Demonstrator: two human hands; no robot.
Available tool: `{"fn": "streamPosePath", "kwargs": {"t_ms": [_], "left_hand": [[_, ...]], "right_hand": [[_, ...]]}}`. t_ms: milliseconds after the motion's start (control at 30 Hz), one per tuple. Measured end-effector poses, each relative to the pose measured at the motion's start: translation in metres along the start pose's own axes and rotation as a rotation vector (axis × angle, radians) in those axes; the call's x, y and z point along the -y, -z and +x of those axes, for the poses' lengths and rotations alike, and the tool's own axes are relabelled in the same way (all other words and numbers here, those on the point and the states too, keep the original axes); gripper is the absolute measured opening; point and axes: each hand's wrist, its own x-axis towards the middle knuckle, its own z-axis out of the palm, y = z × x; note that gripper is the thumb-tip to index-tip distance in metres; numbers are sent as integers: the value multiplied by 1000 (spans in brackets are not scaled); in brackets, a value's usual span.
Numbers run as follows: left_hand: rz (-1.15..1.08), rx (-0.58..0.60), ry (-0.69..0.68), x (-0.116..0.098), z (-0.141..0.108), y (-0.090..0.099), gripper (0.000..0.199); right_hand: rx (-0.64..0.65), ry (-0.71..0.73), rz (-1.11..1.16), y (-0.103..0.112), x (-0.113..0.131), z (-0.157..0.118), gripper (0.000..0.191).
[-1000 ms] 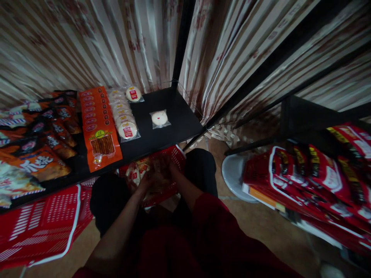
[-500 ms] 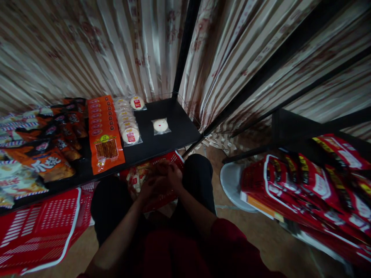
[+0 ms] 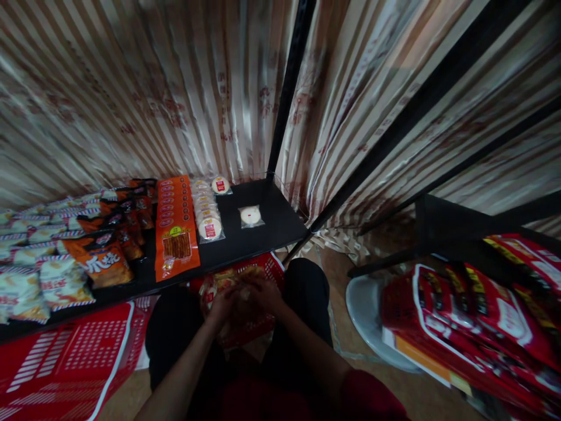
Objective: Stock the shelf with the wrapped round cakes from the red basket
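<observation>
My left hand [image 3: 224,305] and my right hand [image 3: 264,294] meet low between my knees, over a red basket [image 3: 279,266] holding wrapped snacks. Fingers of both are bent inward around something small, too dim and blurred to name. Just left of my left hand, pale packets [image 3: 209,290] show in the basket. Above my hands, a single wrapped round cracker [image 3: 250,216] lies on the black shelf [image 3: 274,225]. To its left runs an overlapping row of wrapped crackers [image 3: 210,227], with another cracker packet [image 3: 221,185] at the back.
Left along the shelf lie an orange snack packet strip [image 3: 177,225], orange-and-black bags [image 3: 105,260] and pale bags [image 3: 63,280]. A red basket [image 3: 65,362] stands lower left. At right are a grey-white stool [image 3: 372,321] and a basket of red packets [image 3: 504,316]. Black posts [image 3: 291,88] front the curtain.
The view has tilted, so the shelf and its packets sit lower and farther right. My hands remain over the basket, with their fingers drawn closer around something between them.
</observation>
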Motion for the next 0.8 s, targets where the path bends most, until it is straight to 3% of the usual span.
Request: {"fn": "streamPosePath", "kwargs": {"t_ms": [200,400,633,800], "left_hand": [[-179,16,-11,6,-7,3,26],[-194,59,144,0,-17,14,35],[-260,71,181,-24,-34,19,42],[-378,80,173,-39,-38,13,48]], "right_hand": [[87,17,-22,13,11,-4,28],[115,35,41,23,17,-2,27],[147,18,358,19,3,4,37],[148,6,668,36,17,7,46]]}}
